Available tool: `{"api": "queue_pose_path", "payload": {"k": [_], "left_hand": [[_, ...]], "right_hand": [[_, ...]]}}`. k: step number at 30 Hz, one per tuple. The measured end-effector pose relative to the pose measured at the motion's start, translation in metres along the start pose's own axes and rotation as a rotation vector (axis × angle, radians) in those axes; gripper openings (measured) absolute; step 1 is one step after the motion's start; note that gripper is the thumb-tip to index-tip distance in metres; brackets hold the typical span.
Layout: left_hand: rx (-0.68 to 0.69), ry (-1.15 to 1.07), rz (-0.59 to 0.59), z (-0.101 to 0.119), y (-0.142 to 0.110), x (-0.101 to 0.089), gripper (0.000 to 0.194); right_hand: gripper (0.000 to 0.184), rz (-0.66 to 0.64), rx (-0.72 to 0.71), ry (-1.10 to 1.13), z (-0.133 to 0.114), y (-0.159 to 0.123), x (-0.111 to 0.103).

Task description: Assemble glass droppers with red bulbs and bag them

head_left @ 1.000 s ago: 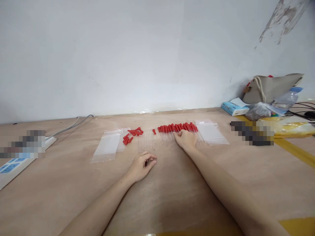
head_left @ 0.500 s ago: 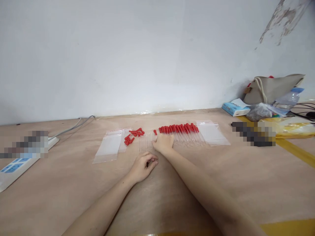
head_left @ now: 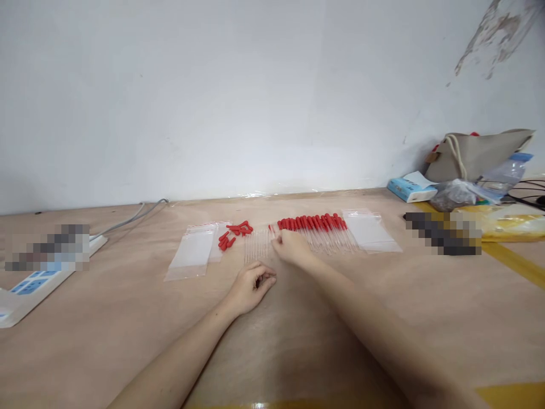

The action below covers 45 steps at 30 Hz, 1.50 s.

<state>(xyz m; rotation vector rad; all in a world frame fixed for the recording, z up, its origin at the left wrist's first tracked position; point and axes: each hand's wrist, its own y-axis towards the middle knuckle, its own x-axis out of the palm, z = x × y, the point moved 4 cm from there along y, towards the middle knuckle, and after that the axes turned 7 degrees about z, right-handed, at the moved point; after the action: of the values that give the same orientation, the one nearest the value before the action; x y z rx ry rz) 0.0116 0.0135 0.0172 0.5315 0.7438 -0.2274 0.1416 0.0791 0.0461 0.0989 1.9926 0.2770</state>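
Take as your landmark the row of slender clear tubes capped with red, rubbery-looking bulbs; its bulbs all point away from you, probably so the pieces stay aligned and easy to count. Your right hand is at the row's left end, thumb and fingertips drawn close together in what looks like a pinch suited to something thin; whether a tube is between them, you cannot tell from here. Just left of the row lie bare, clear, thin tubes, spaced side by side, perhaps so each lifts singly. Beyond those, farther left of the row, sit loose red teardrop-shaped bulbs, heaped, seemingly because their order matters less. Your left hand, nearer you than the row and to its left, rests loosely curled, a gap between thumb and fingers, nothing visible in it, likely kept low to leave the tubes unobstructed
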Motion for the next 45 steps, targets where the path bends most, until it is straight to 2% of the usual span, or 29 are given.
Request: {"api": "queue_pose_path", "payload": {"k": [3, 6, 7, 9, 11, 14, 17, 21, 25, 28, 29, 32, 34, 36, 38, 41, 45], "left_hand": [[-0.021, 0.058, 0.138, -0.002, 0.002, -0.009, 0.02], [0.007, 0.207, 0.31, -0.011, 0.016, -0.031, 0.02], [0.035, 0.249, 0.331, -0.016, 0.024, -0.038, 0.015], [0.086, 0.315, 0.308, -0.028, 0.045, -0.051, 0.008], [0.11, 0.363, 0.247, -0.042, 0.067, -0.06, 0.017], [0.122, 0.371, 0.186, -0.059, 0.095, -0.066, 0.015], [0.136, 0.358, 0.143, -0.066, 0.109, -0.063, 0.009], [0.136, 0.342, 0.123, -0.069, 0.113, -0.059, 0.01], [0.112, 0.335, 0.165, -0.062, 0.107, -0.064, 0.009], [0.075, 0.299, 0.237, -0.047, 0.086, -0.064, 0.007], [0.028, 0.225, 0.276, -0.041, 0.076, -0.062, 0.009], [-0.07, -0.027, 0.301, -0.025, 0.043, -0.044, 0.022], [-0.096, -0.169, 0.248, -0.016, 0.025, -0.027, 0.028], [-0.147, -0.329, 0.132, -0.011, 0.013, -0.008, 0.017], [-0.187, -0.436, 0.066, -0.01, 0.007, 0.004, 0.011], [-0.218, -0.479, 0.025, -0.011, 0.005, 0.011, 0.016], [-0.23, -0.49, 0.019, -0.011, 0.005, 0.01, 0.018]], "right_hand": [[0.019, 0.089, -0.157, 0.045, 0.025, -0.027, -0.018], [0.017, 0.11, -0.392, 0.067, 0.046, -0.057, -0.029], [0.018, 0.138, -0.45, 0.055, 0.052, -0.066, -0.032], [0.022, 0.202, -0.513, 0.048, 0.062, -0.078, -0.036], [0.026, 0.25, -0.519, 0.067, 0.068, -0.085, -0.036], [0.027, 0.267, -0.524, 0.085, 0.072, -0.087, -0.034], [0.027, 0.273, -0.529, 0.089, 0.073, -0.087, -0.033], [0.027, 0.288, -0.528, 0.121, 0.075, -0.086, -0.032], [0.025, 0.288, -0.533, 0.128, 0.076, -0.086, -0.031], [0.022, 0.291, -0.509, 0.142, 0.076, -0.086, -0.033], [0.02, 0.289, -0.498, 0.153, 0.077, -0.086, -0.033], [0.016, 0.281, -0.472, 0.188, 0.076, -0.086, -0.032], [0.016, 0.281, -0.466, 0.19, 0.072, -0.087, -0.029], [0.016, 0.287, -0.477, 0.179, 0.067, -0.089, -0.026], [0.016, 0.283, -0.499, 0.168, 0.061, -0.091, -0.023], [0.016, 0.266, -0.543, 0.158, 0.054, -0.094, -0.021], [0.017, 0.243, -0.589, 0.143, 0.05, -0.096, -0.02]]}}
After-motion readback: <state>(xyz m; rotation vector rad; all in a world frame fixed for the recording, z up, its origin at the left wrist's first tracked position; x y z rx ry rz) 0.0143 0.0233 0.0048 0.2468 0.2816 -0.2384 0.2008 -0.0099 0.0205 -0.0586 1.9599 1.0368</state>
